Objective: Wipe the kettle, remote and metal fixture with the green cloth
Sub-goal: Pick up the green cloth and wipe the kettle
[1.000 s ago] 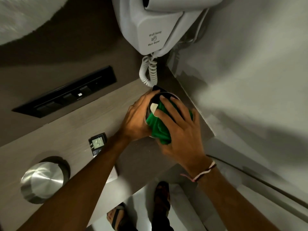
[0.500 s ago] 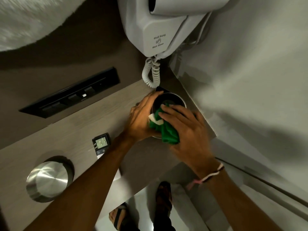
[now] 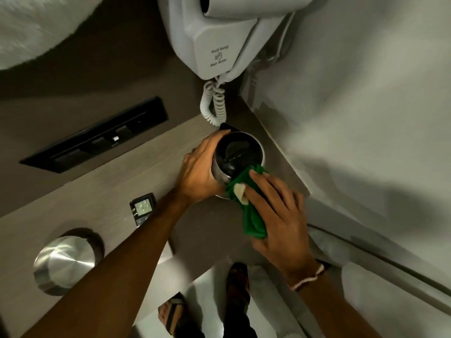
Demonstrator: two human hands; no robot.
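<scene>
A steel kettle (image 3: 238, 152) with a black lid stands at the counter's far right corner. My left hand (image 3: 199, 170) wraps around its left side and steadies it. My right hand (image 3: 278, 215) presses the green cloth (image 3: 251, 215) against the kettle's near side, fingers spread over the cloth. A small white tag shows on the cloth. The remote (image 3: 144, 208) with a pale screen lies on the counter left of my left forearm. The round brushed-metal fixture (image 3: 64, 263) sits at the counter's near left.
A white wall-mounted hair dryer (image 3: 219, 35) with a coiled cord (image 3: 213, 106) hangs just above the kettle. A black socket panel (image 3: 97, 140) is set in the back wall. The wood counter (image 3: 97, 191) ends at a side wall on the right. My sandalled feet show below.
My right hand has slid the green cloth from the kettle's lid down to its near side, uncovering the black lid. My left hand stays on the kettle.
</scene>
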